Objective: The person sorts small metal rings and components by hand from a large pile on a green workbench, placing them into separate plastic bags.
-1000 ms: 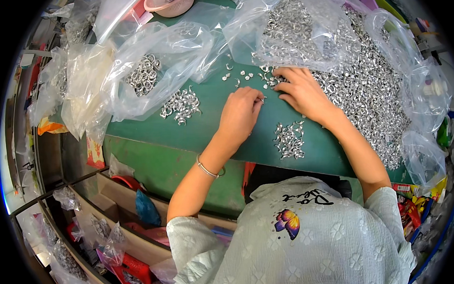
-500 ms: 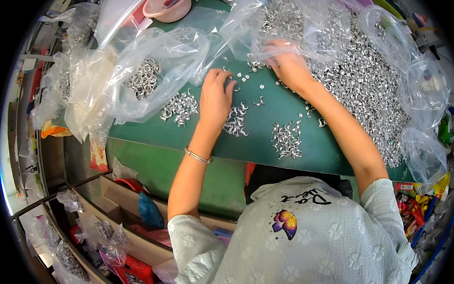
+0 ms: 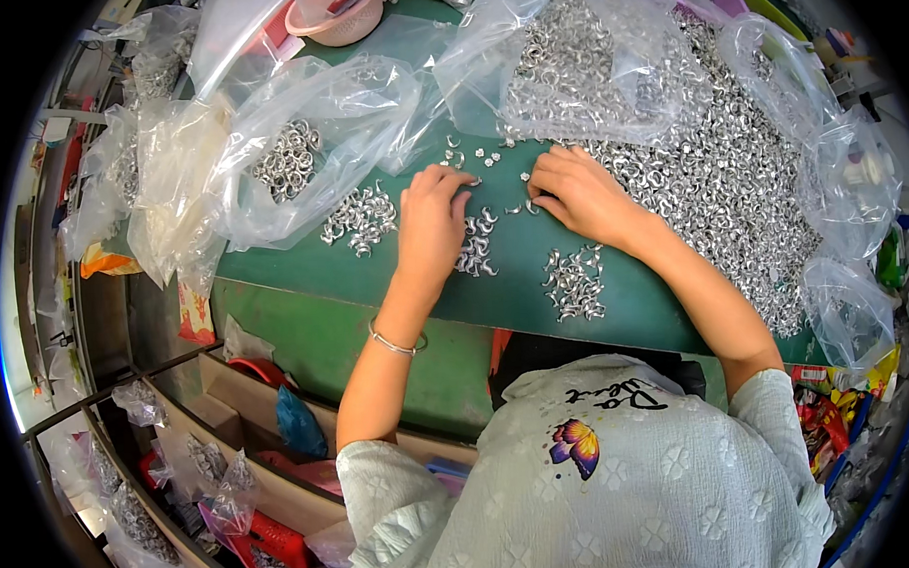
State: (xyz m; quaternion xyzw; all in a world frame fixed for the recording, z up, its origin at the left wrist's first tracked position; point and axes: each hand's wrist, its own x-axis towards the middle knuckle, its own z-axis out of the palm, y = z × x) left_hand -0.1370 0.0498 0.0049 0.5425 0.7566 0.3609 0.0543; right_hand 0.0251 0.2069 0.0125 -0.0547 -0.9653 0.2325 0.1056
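Note:
My left hand (image 3: 432, 217) is over the green tabletop, thumb and fingers closed on a small silver metal piece at their tips. Just below its fingers lies a small pile of curved silver pieces (image 3: 478, 245). My right hand (image 3: 587, 197) rests at the left edge of a large heap of silver pieces (image 3: 717, 190). Its fingers curl inward and close on a small curved piece (image 3: 530, 207) by the thumb; they partly hide it. Between and beyond the hands lie a few loose flower-shaped pieces (image 3: 488, 157).
Two more small piles (image 3: 360, 219) (image 3: 575, 283) lie on the green table (image 3: 425, 285). A clear plastic bag (image 3: 368, 97) with ring-shaped pieces stands at left; clear plastic sheeting (image 3: 608, 98) covers part of the heap. A pink basin (image 3: 335, 23) is at the back, divided bins (image 3: 249, 421) lower left.
My right hand has come out from under the plastic and moved nearer, toward the loose pieces. My left hand has shifted slightly nearer. The plastic has settled over the heap.

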